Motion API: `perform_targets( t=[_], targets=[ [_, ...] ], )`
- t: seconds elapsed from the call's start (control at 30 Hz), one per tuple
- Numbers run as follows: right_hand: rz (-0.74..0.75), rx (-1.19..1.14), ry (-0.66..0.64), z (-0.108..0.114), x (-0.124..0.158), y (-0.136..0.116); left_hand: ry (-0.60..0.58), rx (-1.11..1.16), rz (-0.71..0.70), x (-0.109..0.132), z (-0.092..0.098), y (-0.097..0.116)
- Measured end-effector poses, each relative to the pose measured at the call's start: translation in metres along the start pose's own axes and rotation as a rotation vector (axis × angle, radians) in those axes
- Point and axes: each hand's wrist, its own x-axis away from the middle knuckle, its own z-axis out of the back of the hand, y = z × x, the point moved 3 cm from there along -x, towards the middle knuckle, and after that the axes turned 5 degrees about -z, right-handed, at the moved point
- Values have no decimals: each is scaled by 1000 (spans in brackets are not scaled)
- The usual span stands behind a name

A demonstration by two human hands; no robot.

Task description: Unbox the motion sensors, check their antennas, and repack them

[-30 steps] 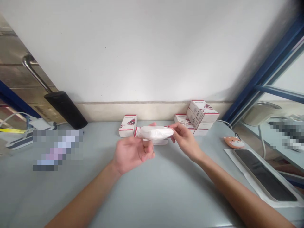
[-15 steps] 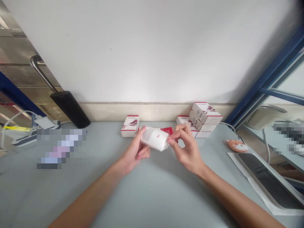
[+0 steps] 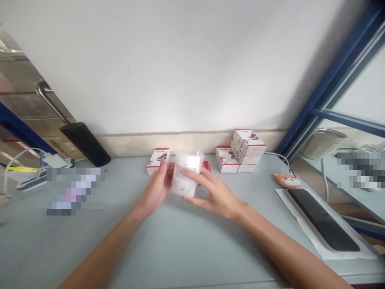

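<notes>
In the head view a white device like a motion sensor point(image 3: 184, 184), wrapped in a clear plastic bag, is held upright above the table. My left hand point(image 3: 156, 186) is closed on its left edge, thumb up, its other fingers partly hidden behind. My right hand point(image 3: 215, 190) grips it from the right, with fingers across the front and the thumb near the bottom edge. Small red print shows low on the device; the picture is slightly blurred. Behind it a red thing point(image 3: 206, 166) is mostly hidden.
A white-and-red box point(image 3: 158, 160) stands behind my left hand; several like it form a stack point(image 3: 248, 150) at the back right. A black cylinder point(image 3: 86, 144) leans at left near a power strip point(image 3: 36, 180). At right lie an orange animal-faced case point(image 3: 288, 180) and a dark-topped slab point(image 3: 323, 220).
The wrapped device has turned from lying sideways to upright and moved slightly left. My right hand has shifted from pinching the bag's end to gripping across the front. The view has shifted a little.
</notes>
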Motion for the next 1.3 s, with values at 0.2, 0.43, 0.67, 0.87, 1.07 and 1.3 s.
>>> perform_targets(
  t=[0.2, 0.43, 0.67, 0.87, 1.07, 1.3],
  targets=[
    [-124, 228, 523, 51, -4, 32, -91, -900, -423, -9, -5, -12],
    [-42, 123, 620, 69, 0, 52, 56, -719, -309, -10, 11, -21],
    [111, 3, 427, 41, 1, 19, 68, -91, -41, 7, -14, -13],
    [54, -33, 220, 32, 0, 12, 55, 226, 184, 11, -24, -25],
    [-77, -78, 236, 29, -1, 5, 56, 360, 293, 14, -28, -35],
    [-56, -111, 241, 24, -3, 3, 83, 392, 304, 13, -28, -46]
  ],
)
